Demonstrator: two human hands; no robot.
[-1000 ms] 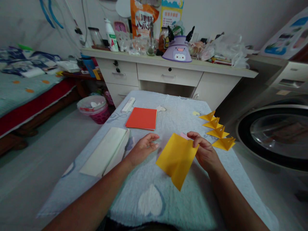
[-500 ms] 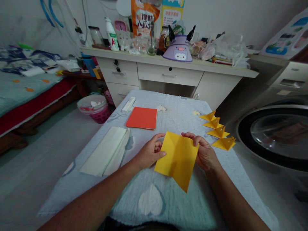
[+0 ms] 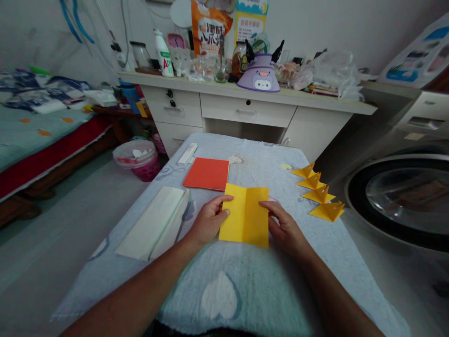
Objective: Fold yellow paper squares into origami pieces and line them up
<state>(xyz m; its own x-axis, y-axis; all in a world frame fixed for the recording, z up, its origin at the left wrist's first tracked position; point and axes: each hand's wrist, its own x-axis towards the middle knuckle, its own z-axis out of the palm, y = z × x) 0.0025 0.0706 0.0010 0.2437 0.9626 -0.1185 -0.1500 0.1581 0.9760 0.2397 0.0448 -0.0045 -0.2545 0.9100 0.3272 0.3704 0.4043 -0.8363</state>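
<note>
A bed (image 3: 52, 135) stands at the far left, and a white cabinet (image 3: 224, 106) spans the back, a purple visor (image 3: 260, 75) among the clutter on its top. In front of it is the table (image 3: 219, 297), draped in a pale blue cloth with heart shapes; a washing machine (image 3: 414, 150) stands to the right and a pink bin (image 3: 145, 171) on the floor to the left. On the table's left side lies a whitish folded piece (image 3: 152, 220), and beyond it a stack of orange-red paper (image 3: 206, 173). Nearer the person is a yellow sheet (image 3: 243, 220), creased down the middle, between the two hands. The left hand (image 3: 206, 223) grips its left edge, and the right hand (image 3: 286, 229) holds the right edge, fingers (image 3: 266, 204) bent over its face. Four folded yellow pieces (image 3: 328, 211) line the table's right edge; a slim white box (image 3: 188, 153) lies beside the orange-red stack.
</note>
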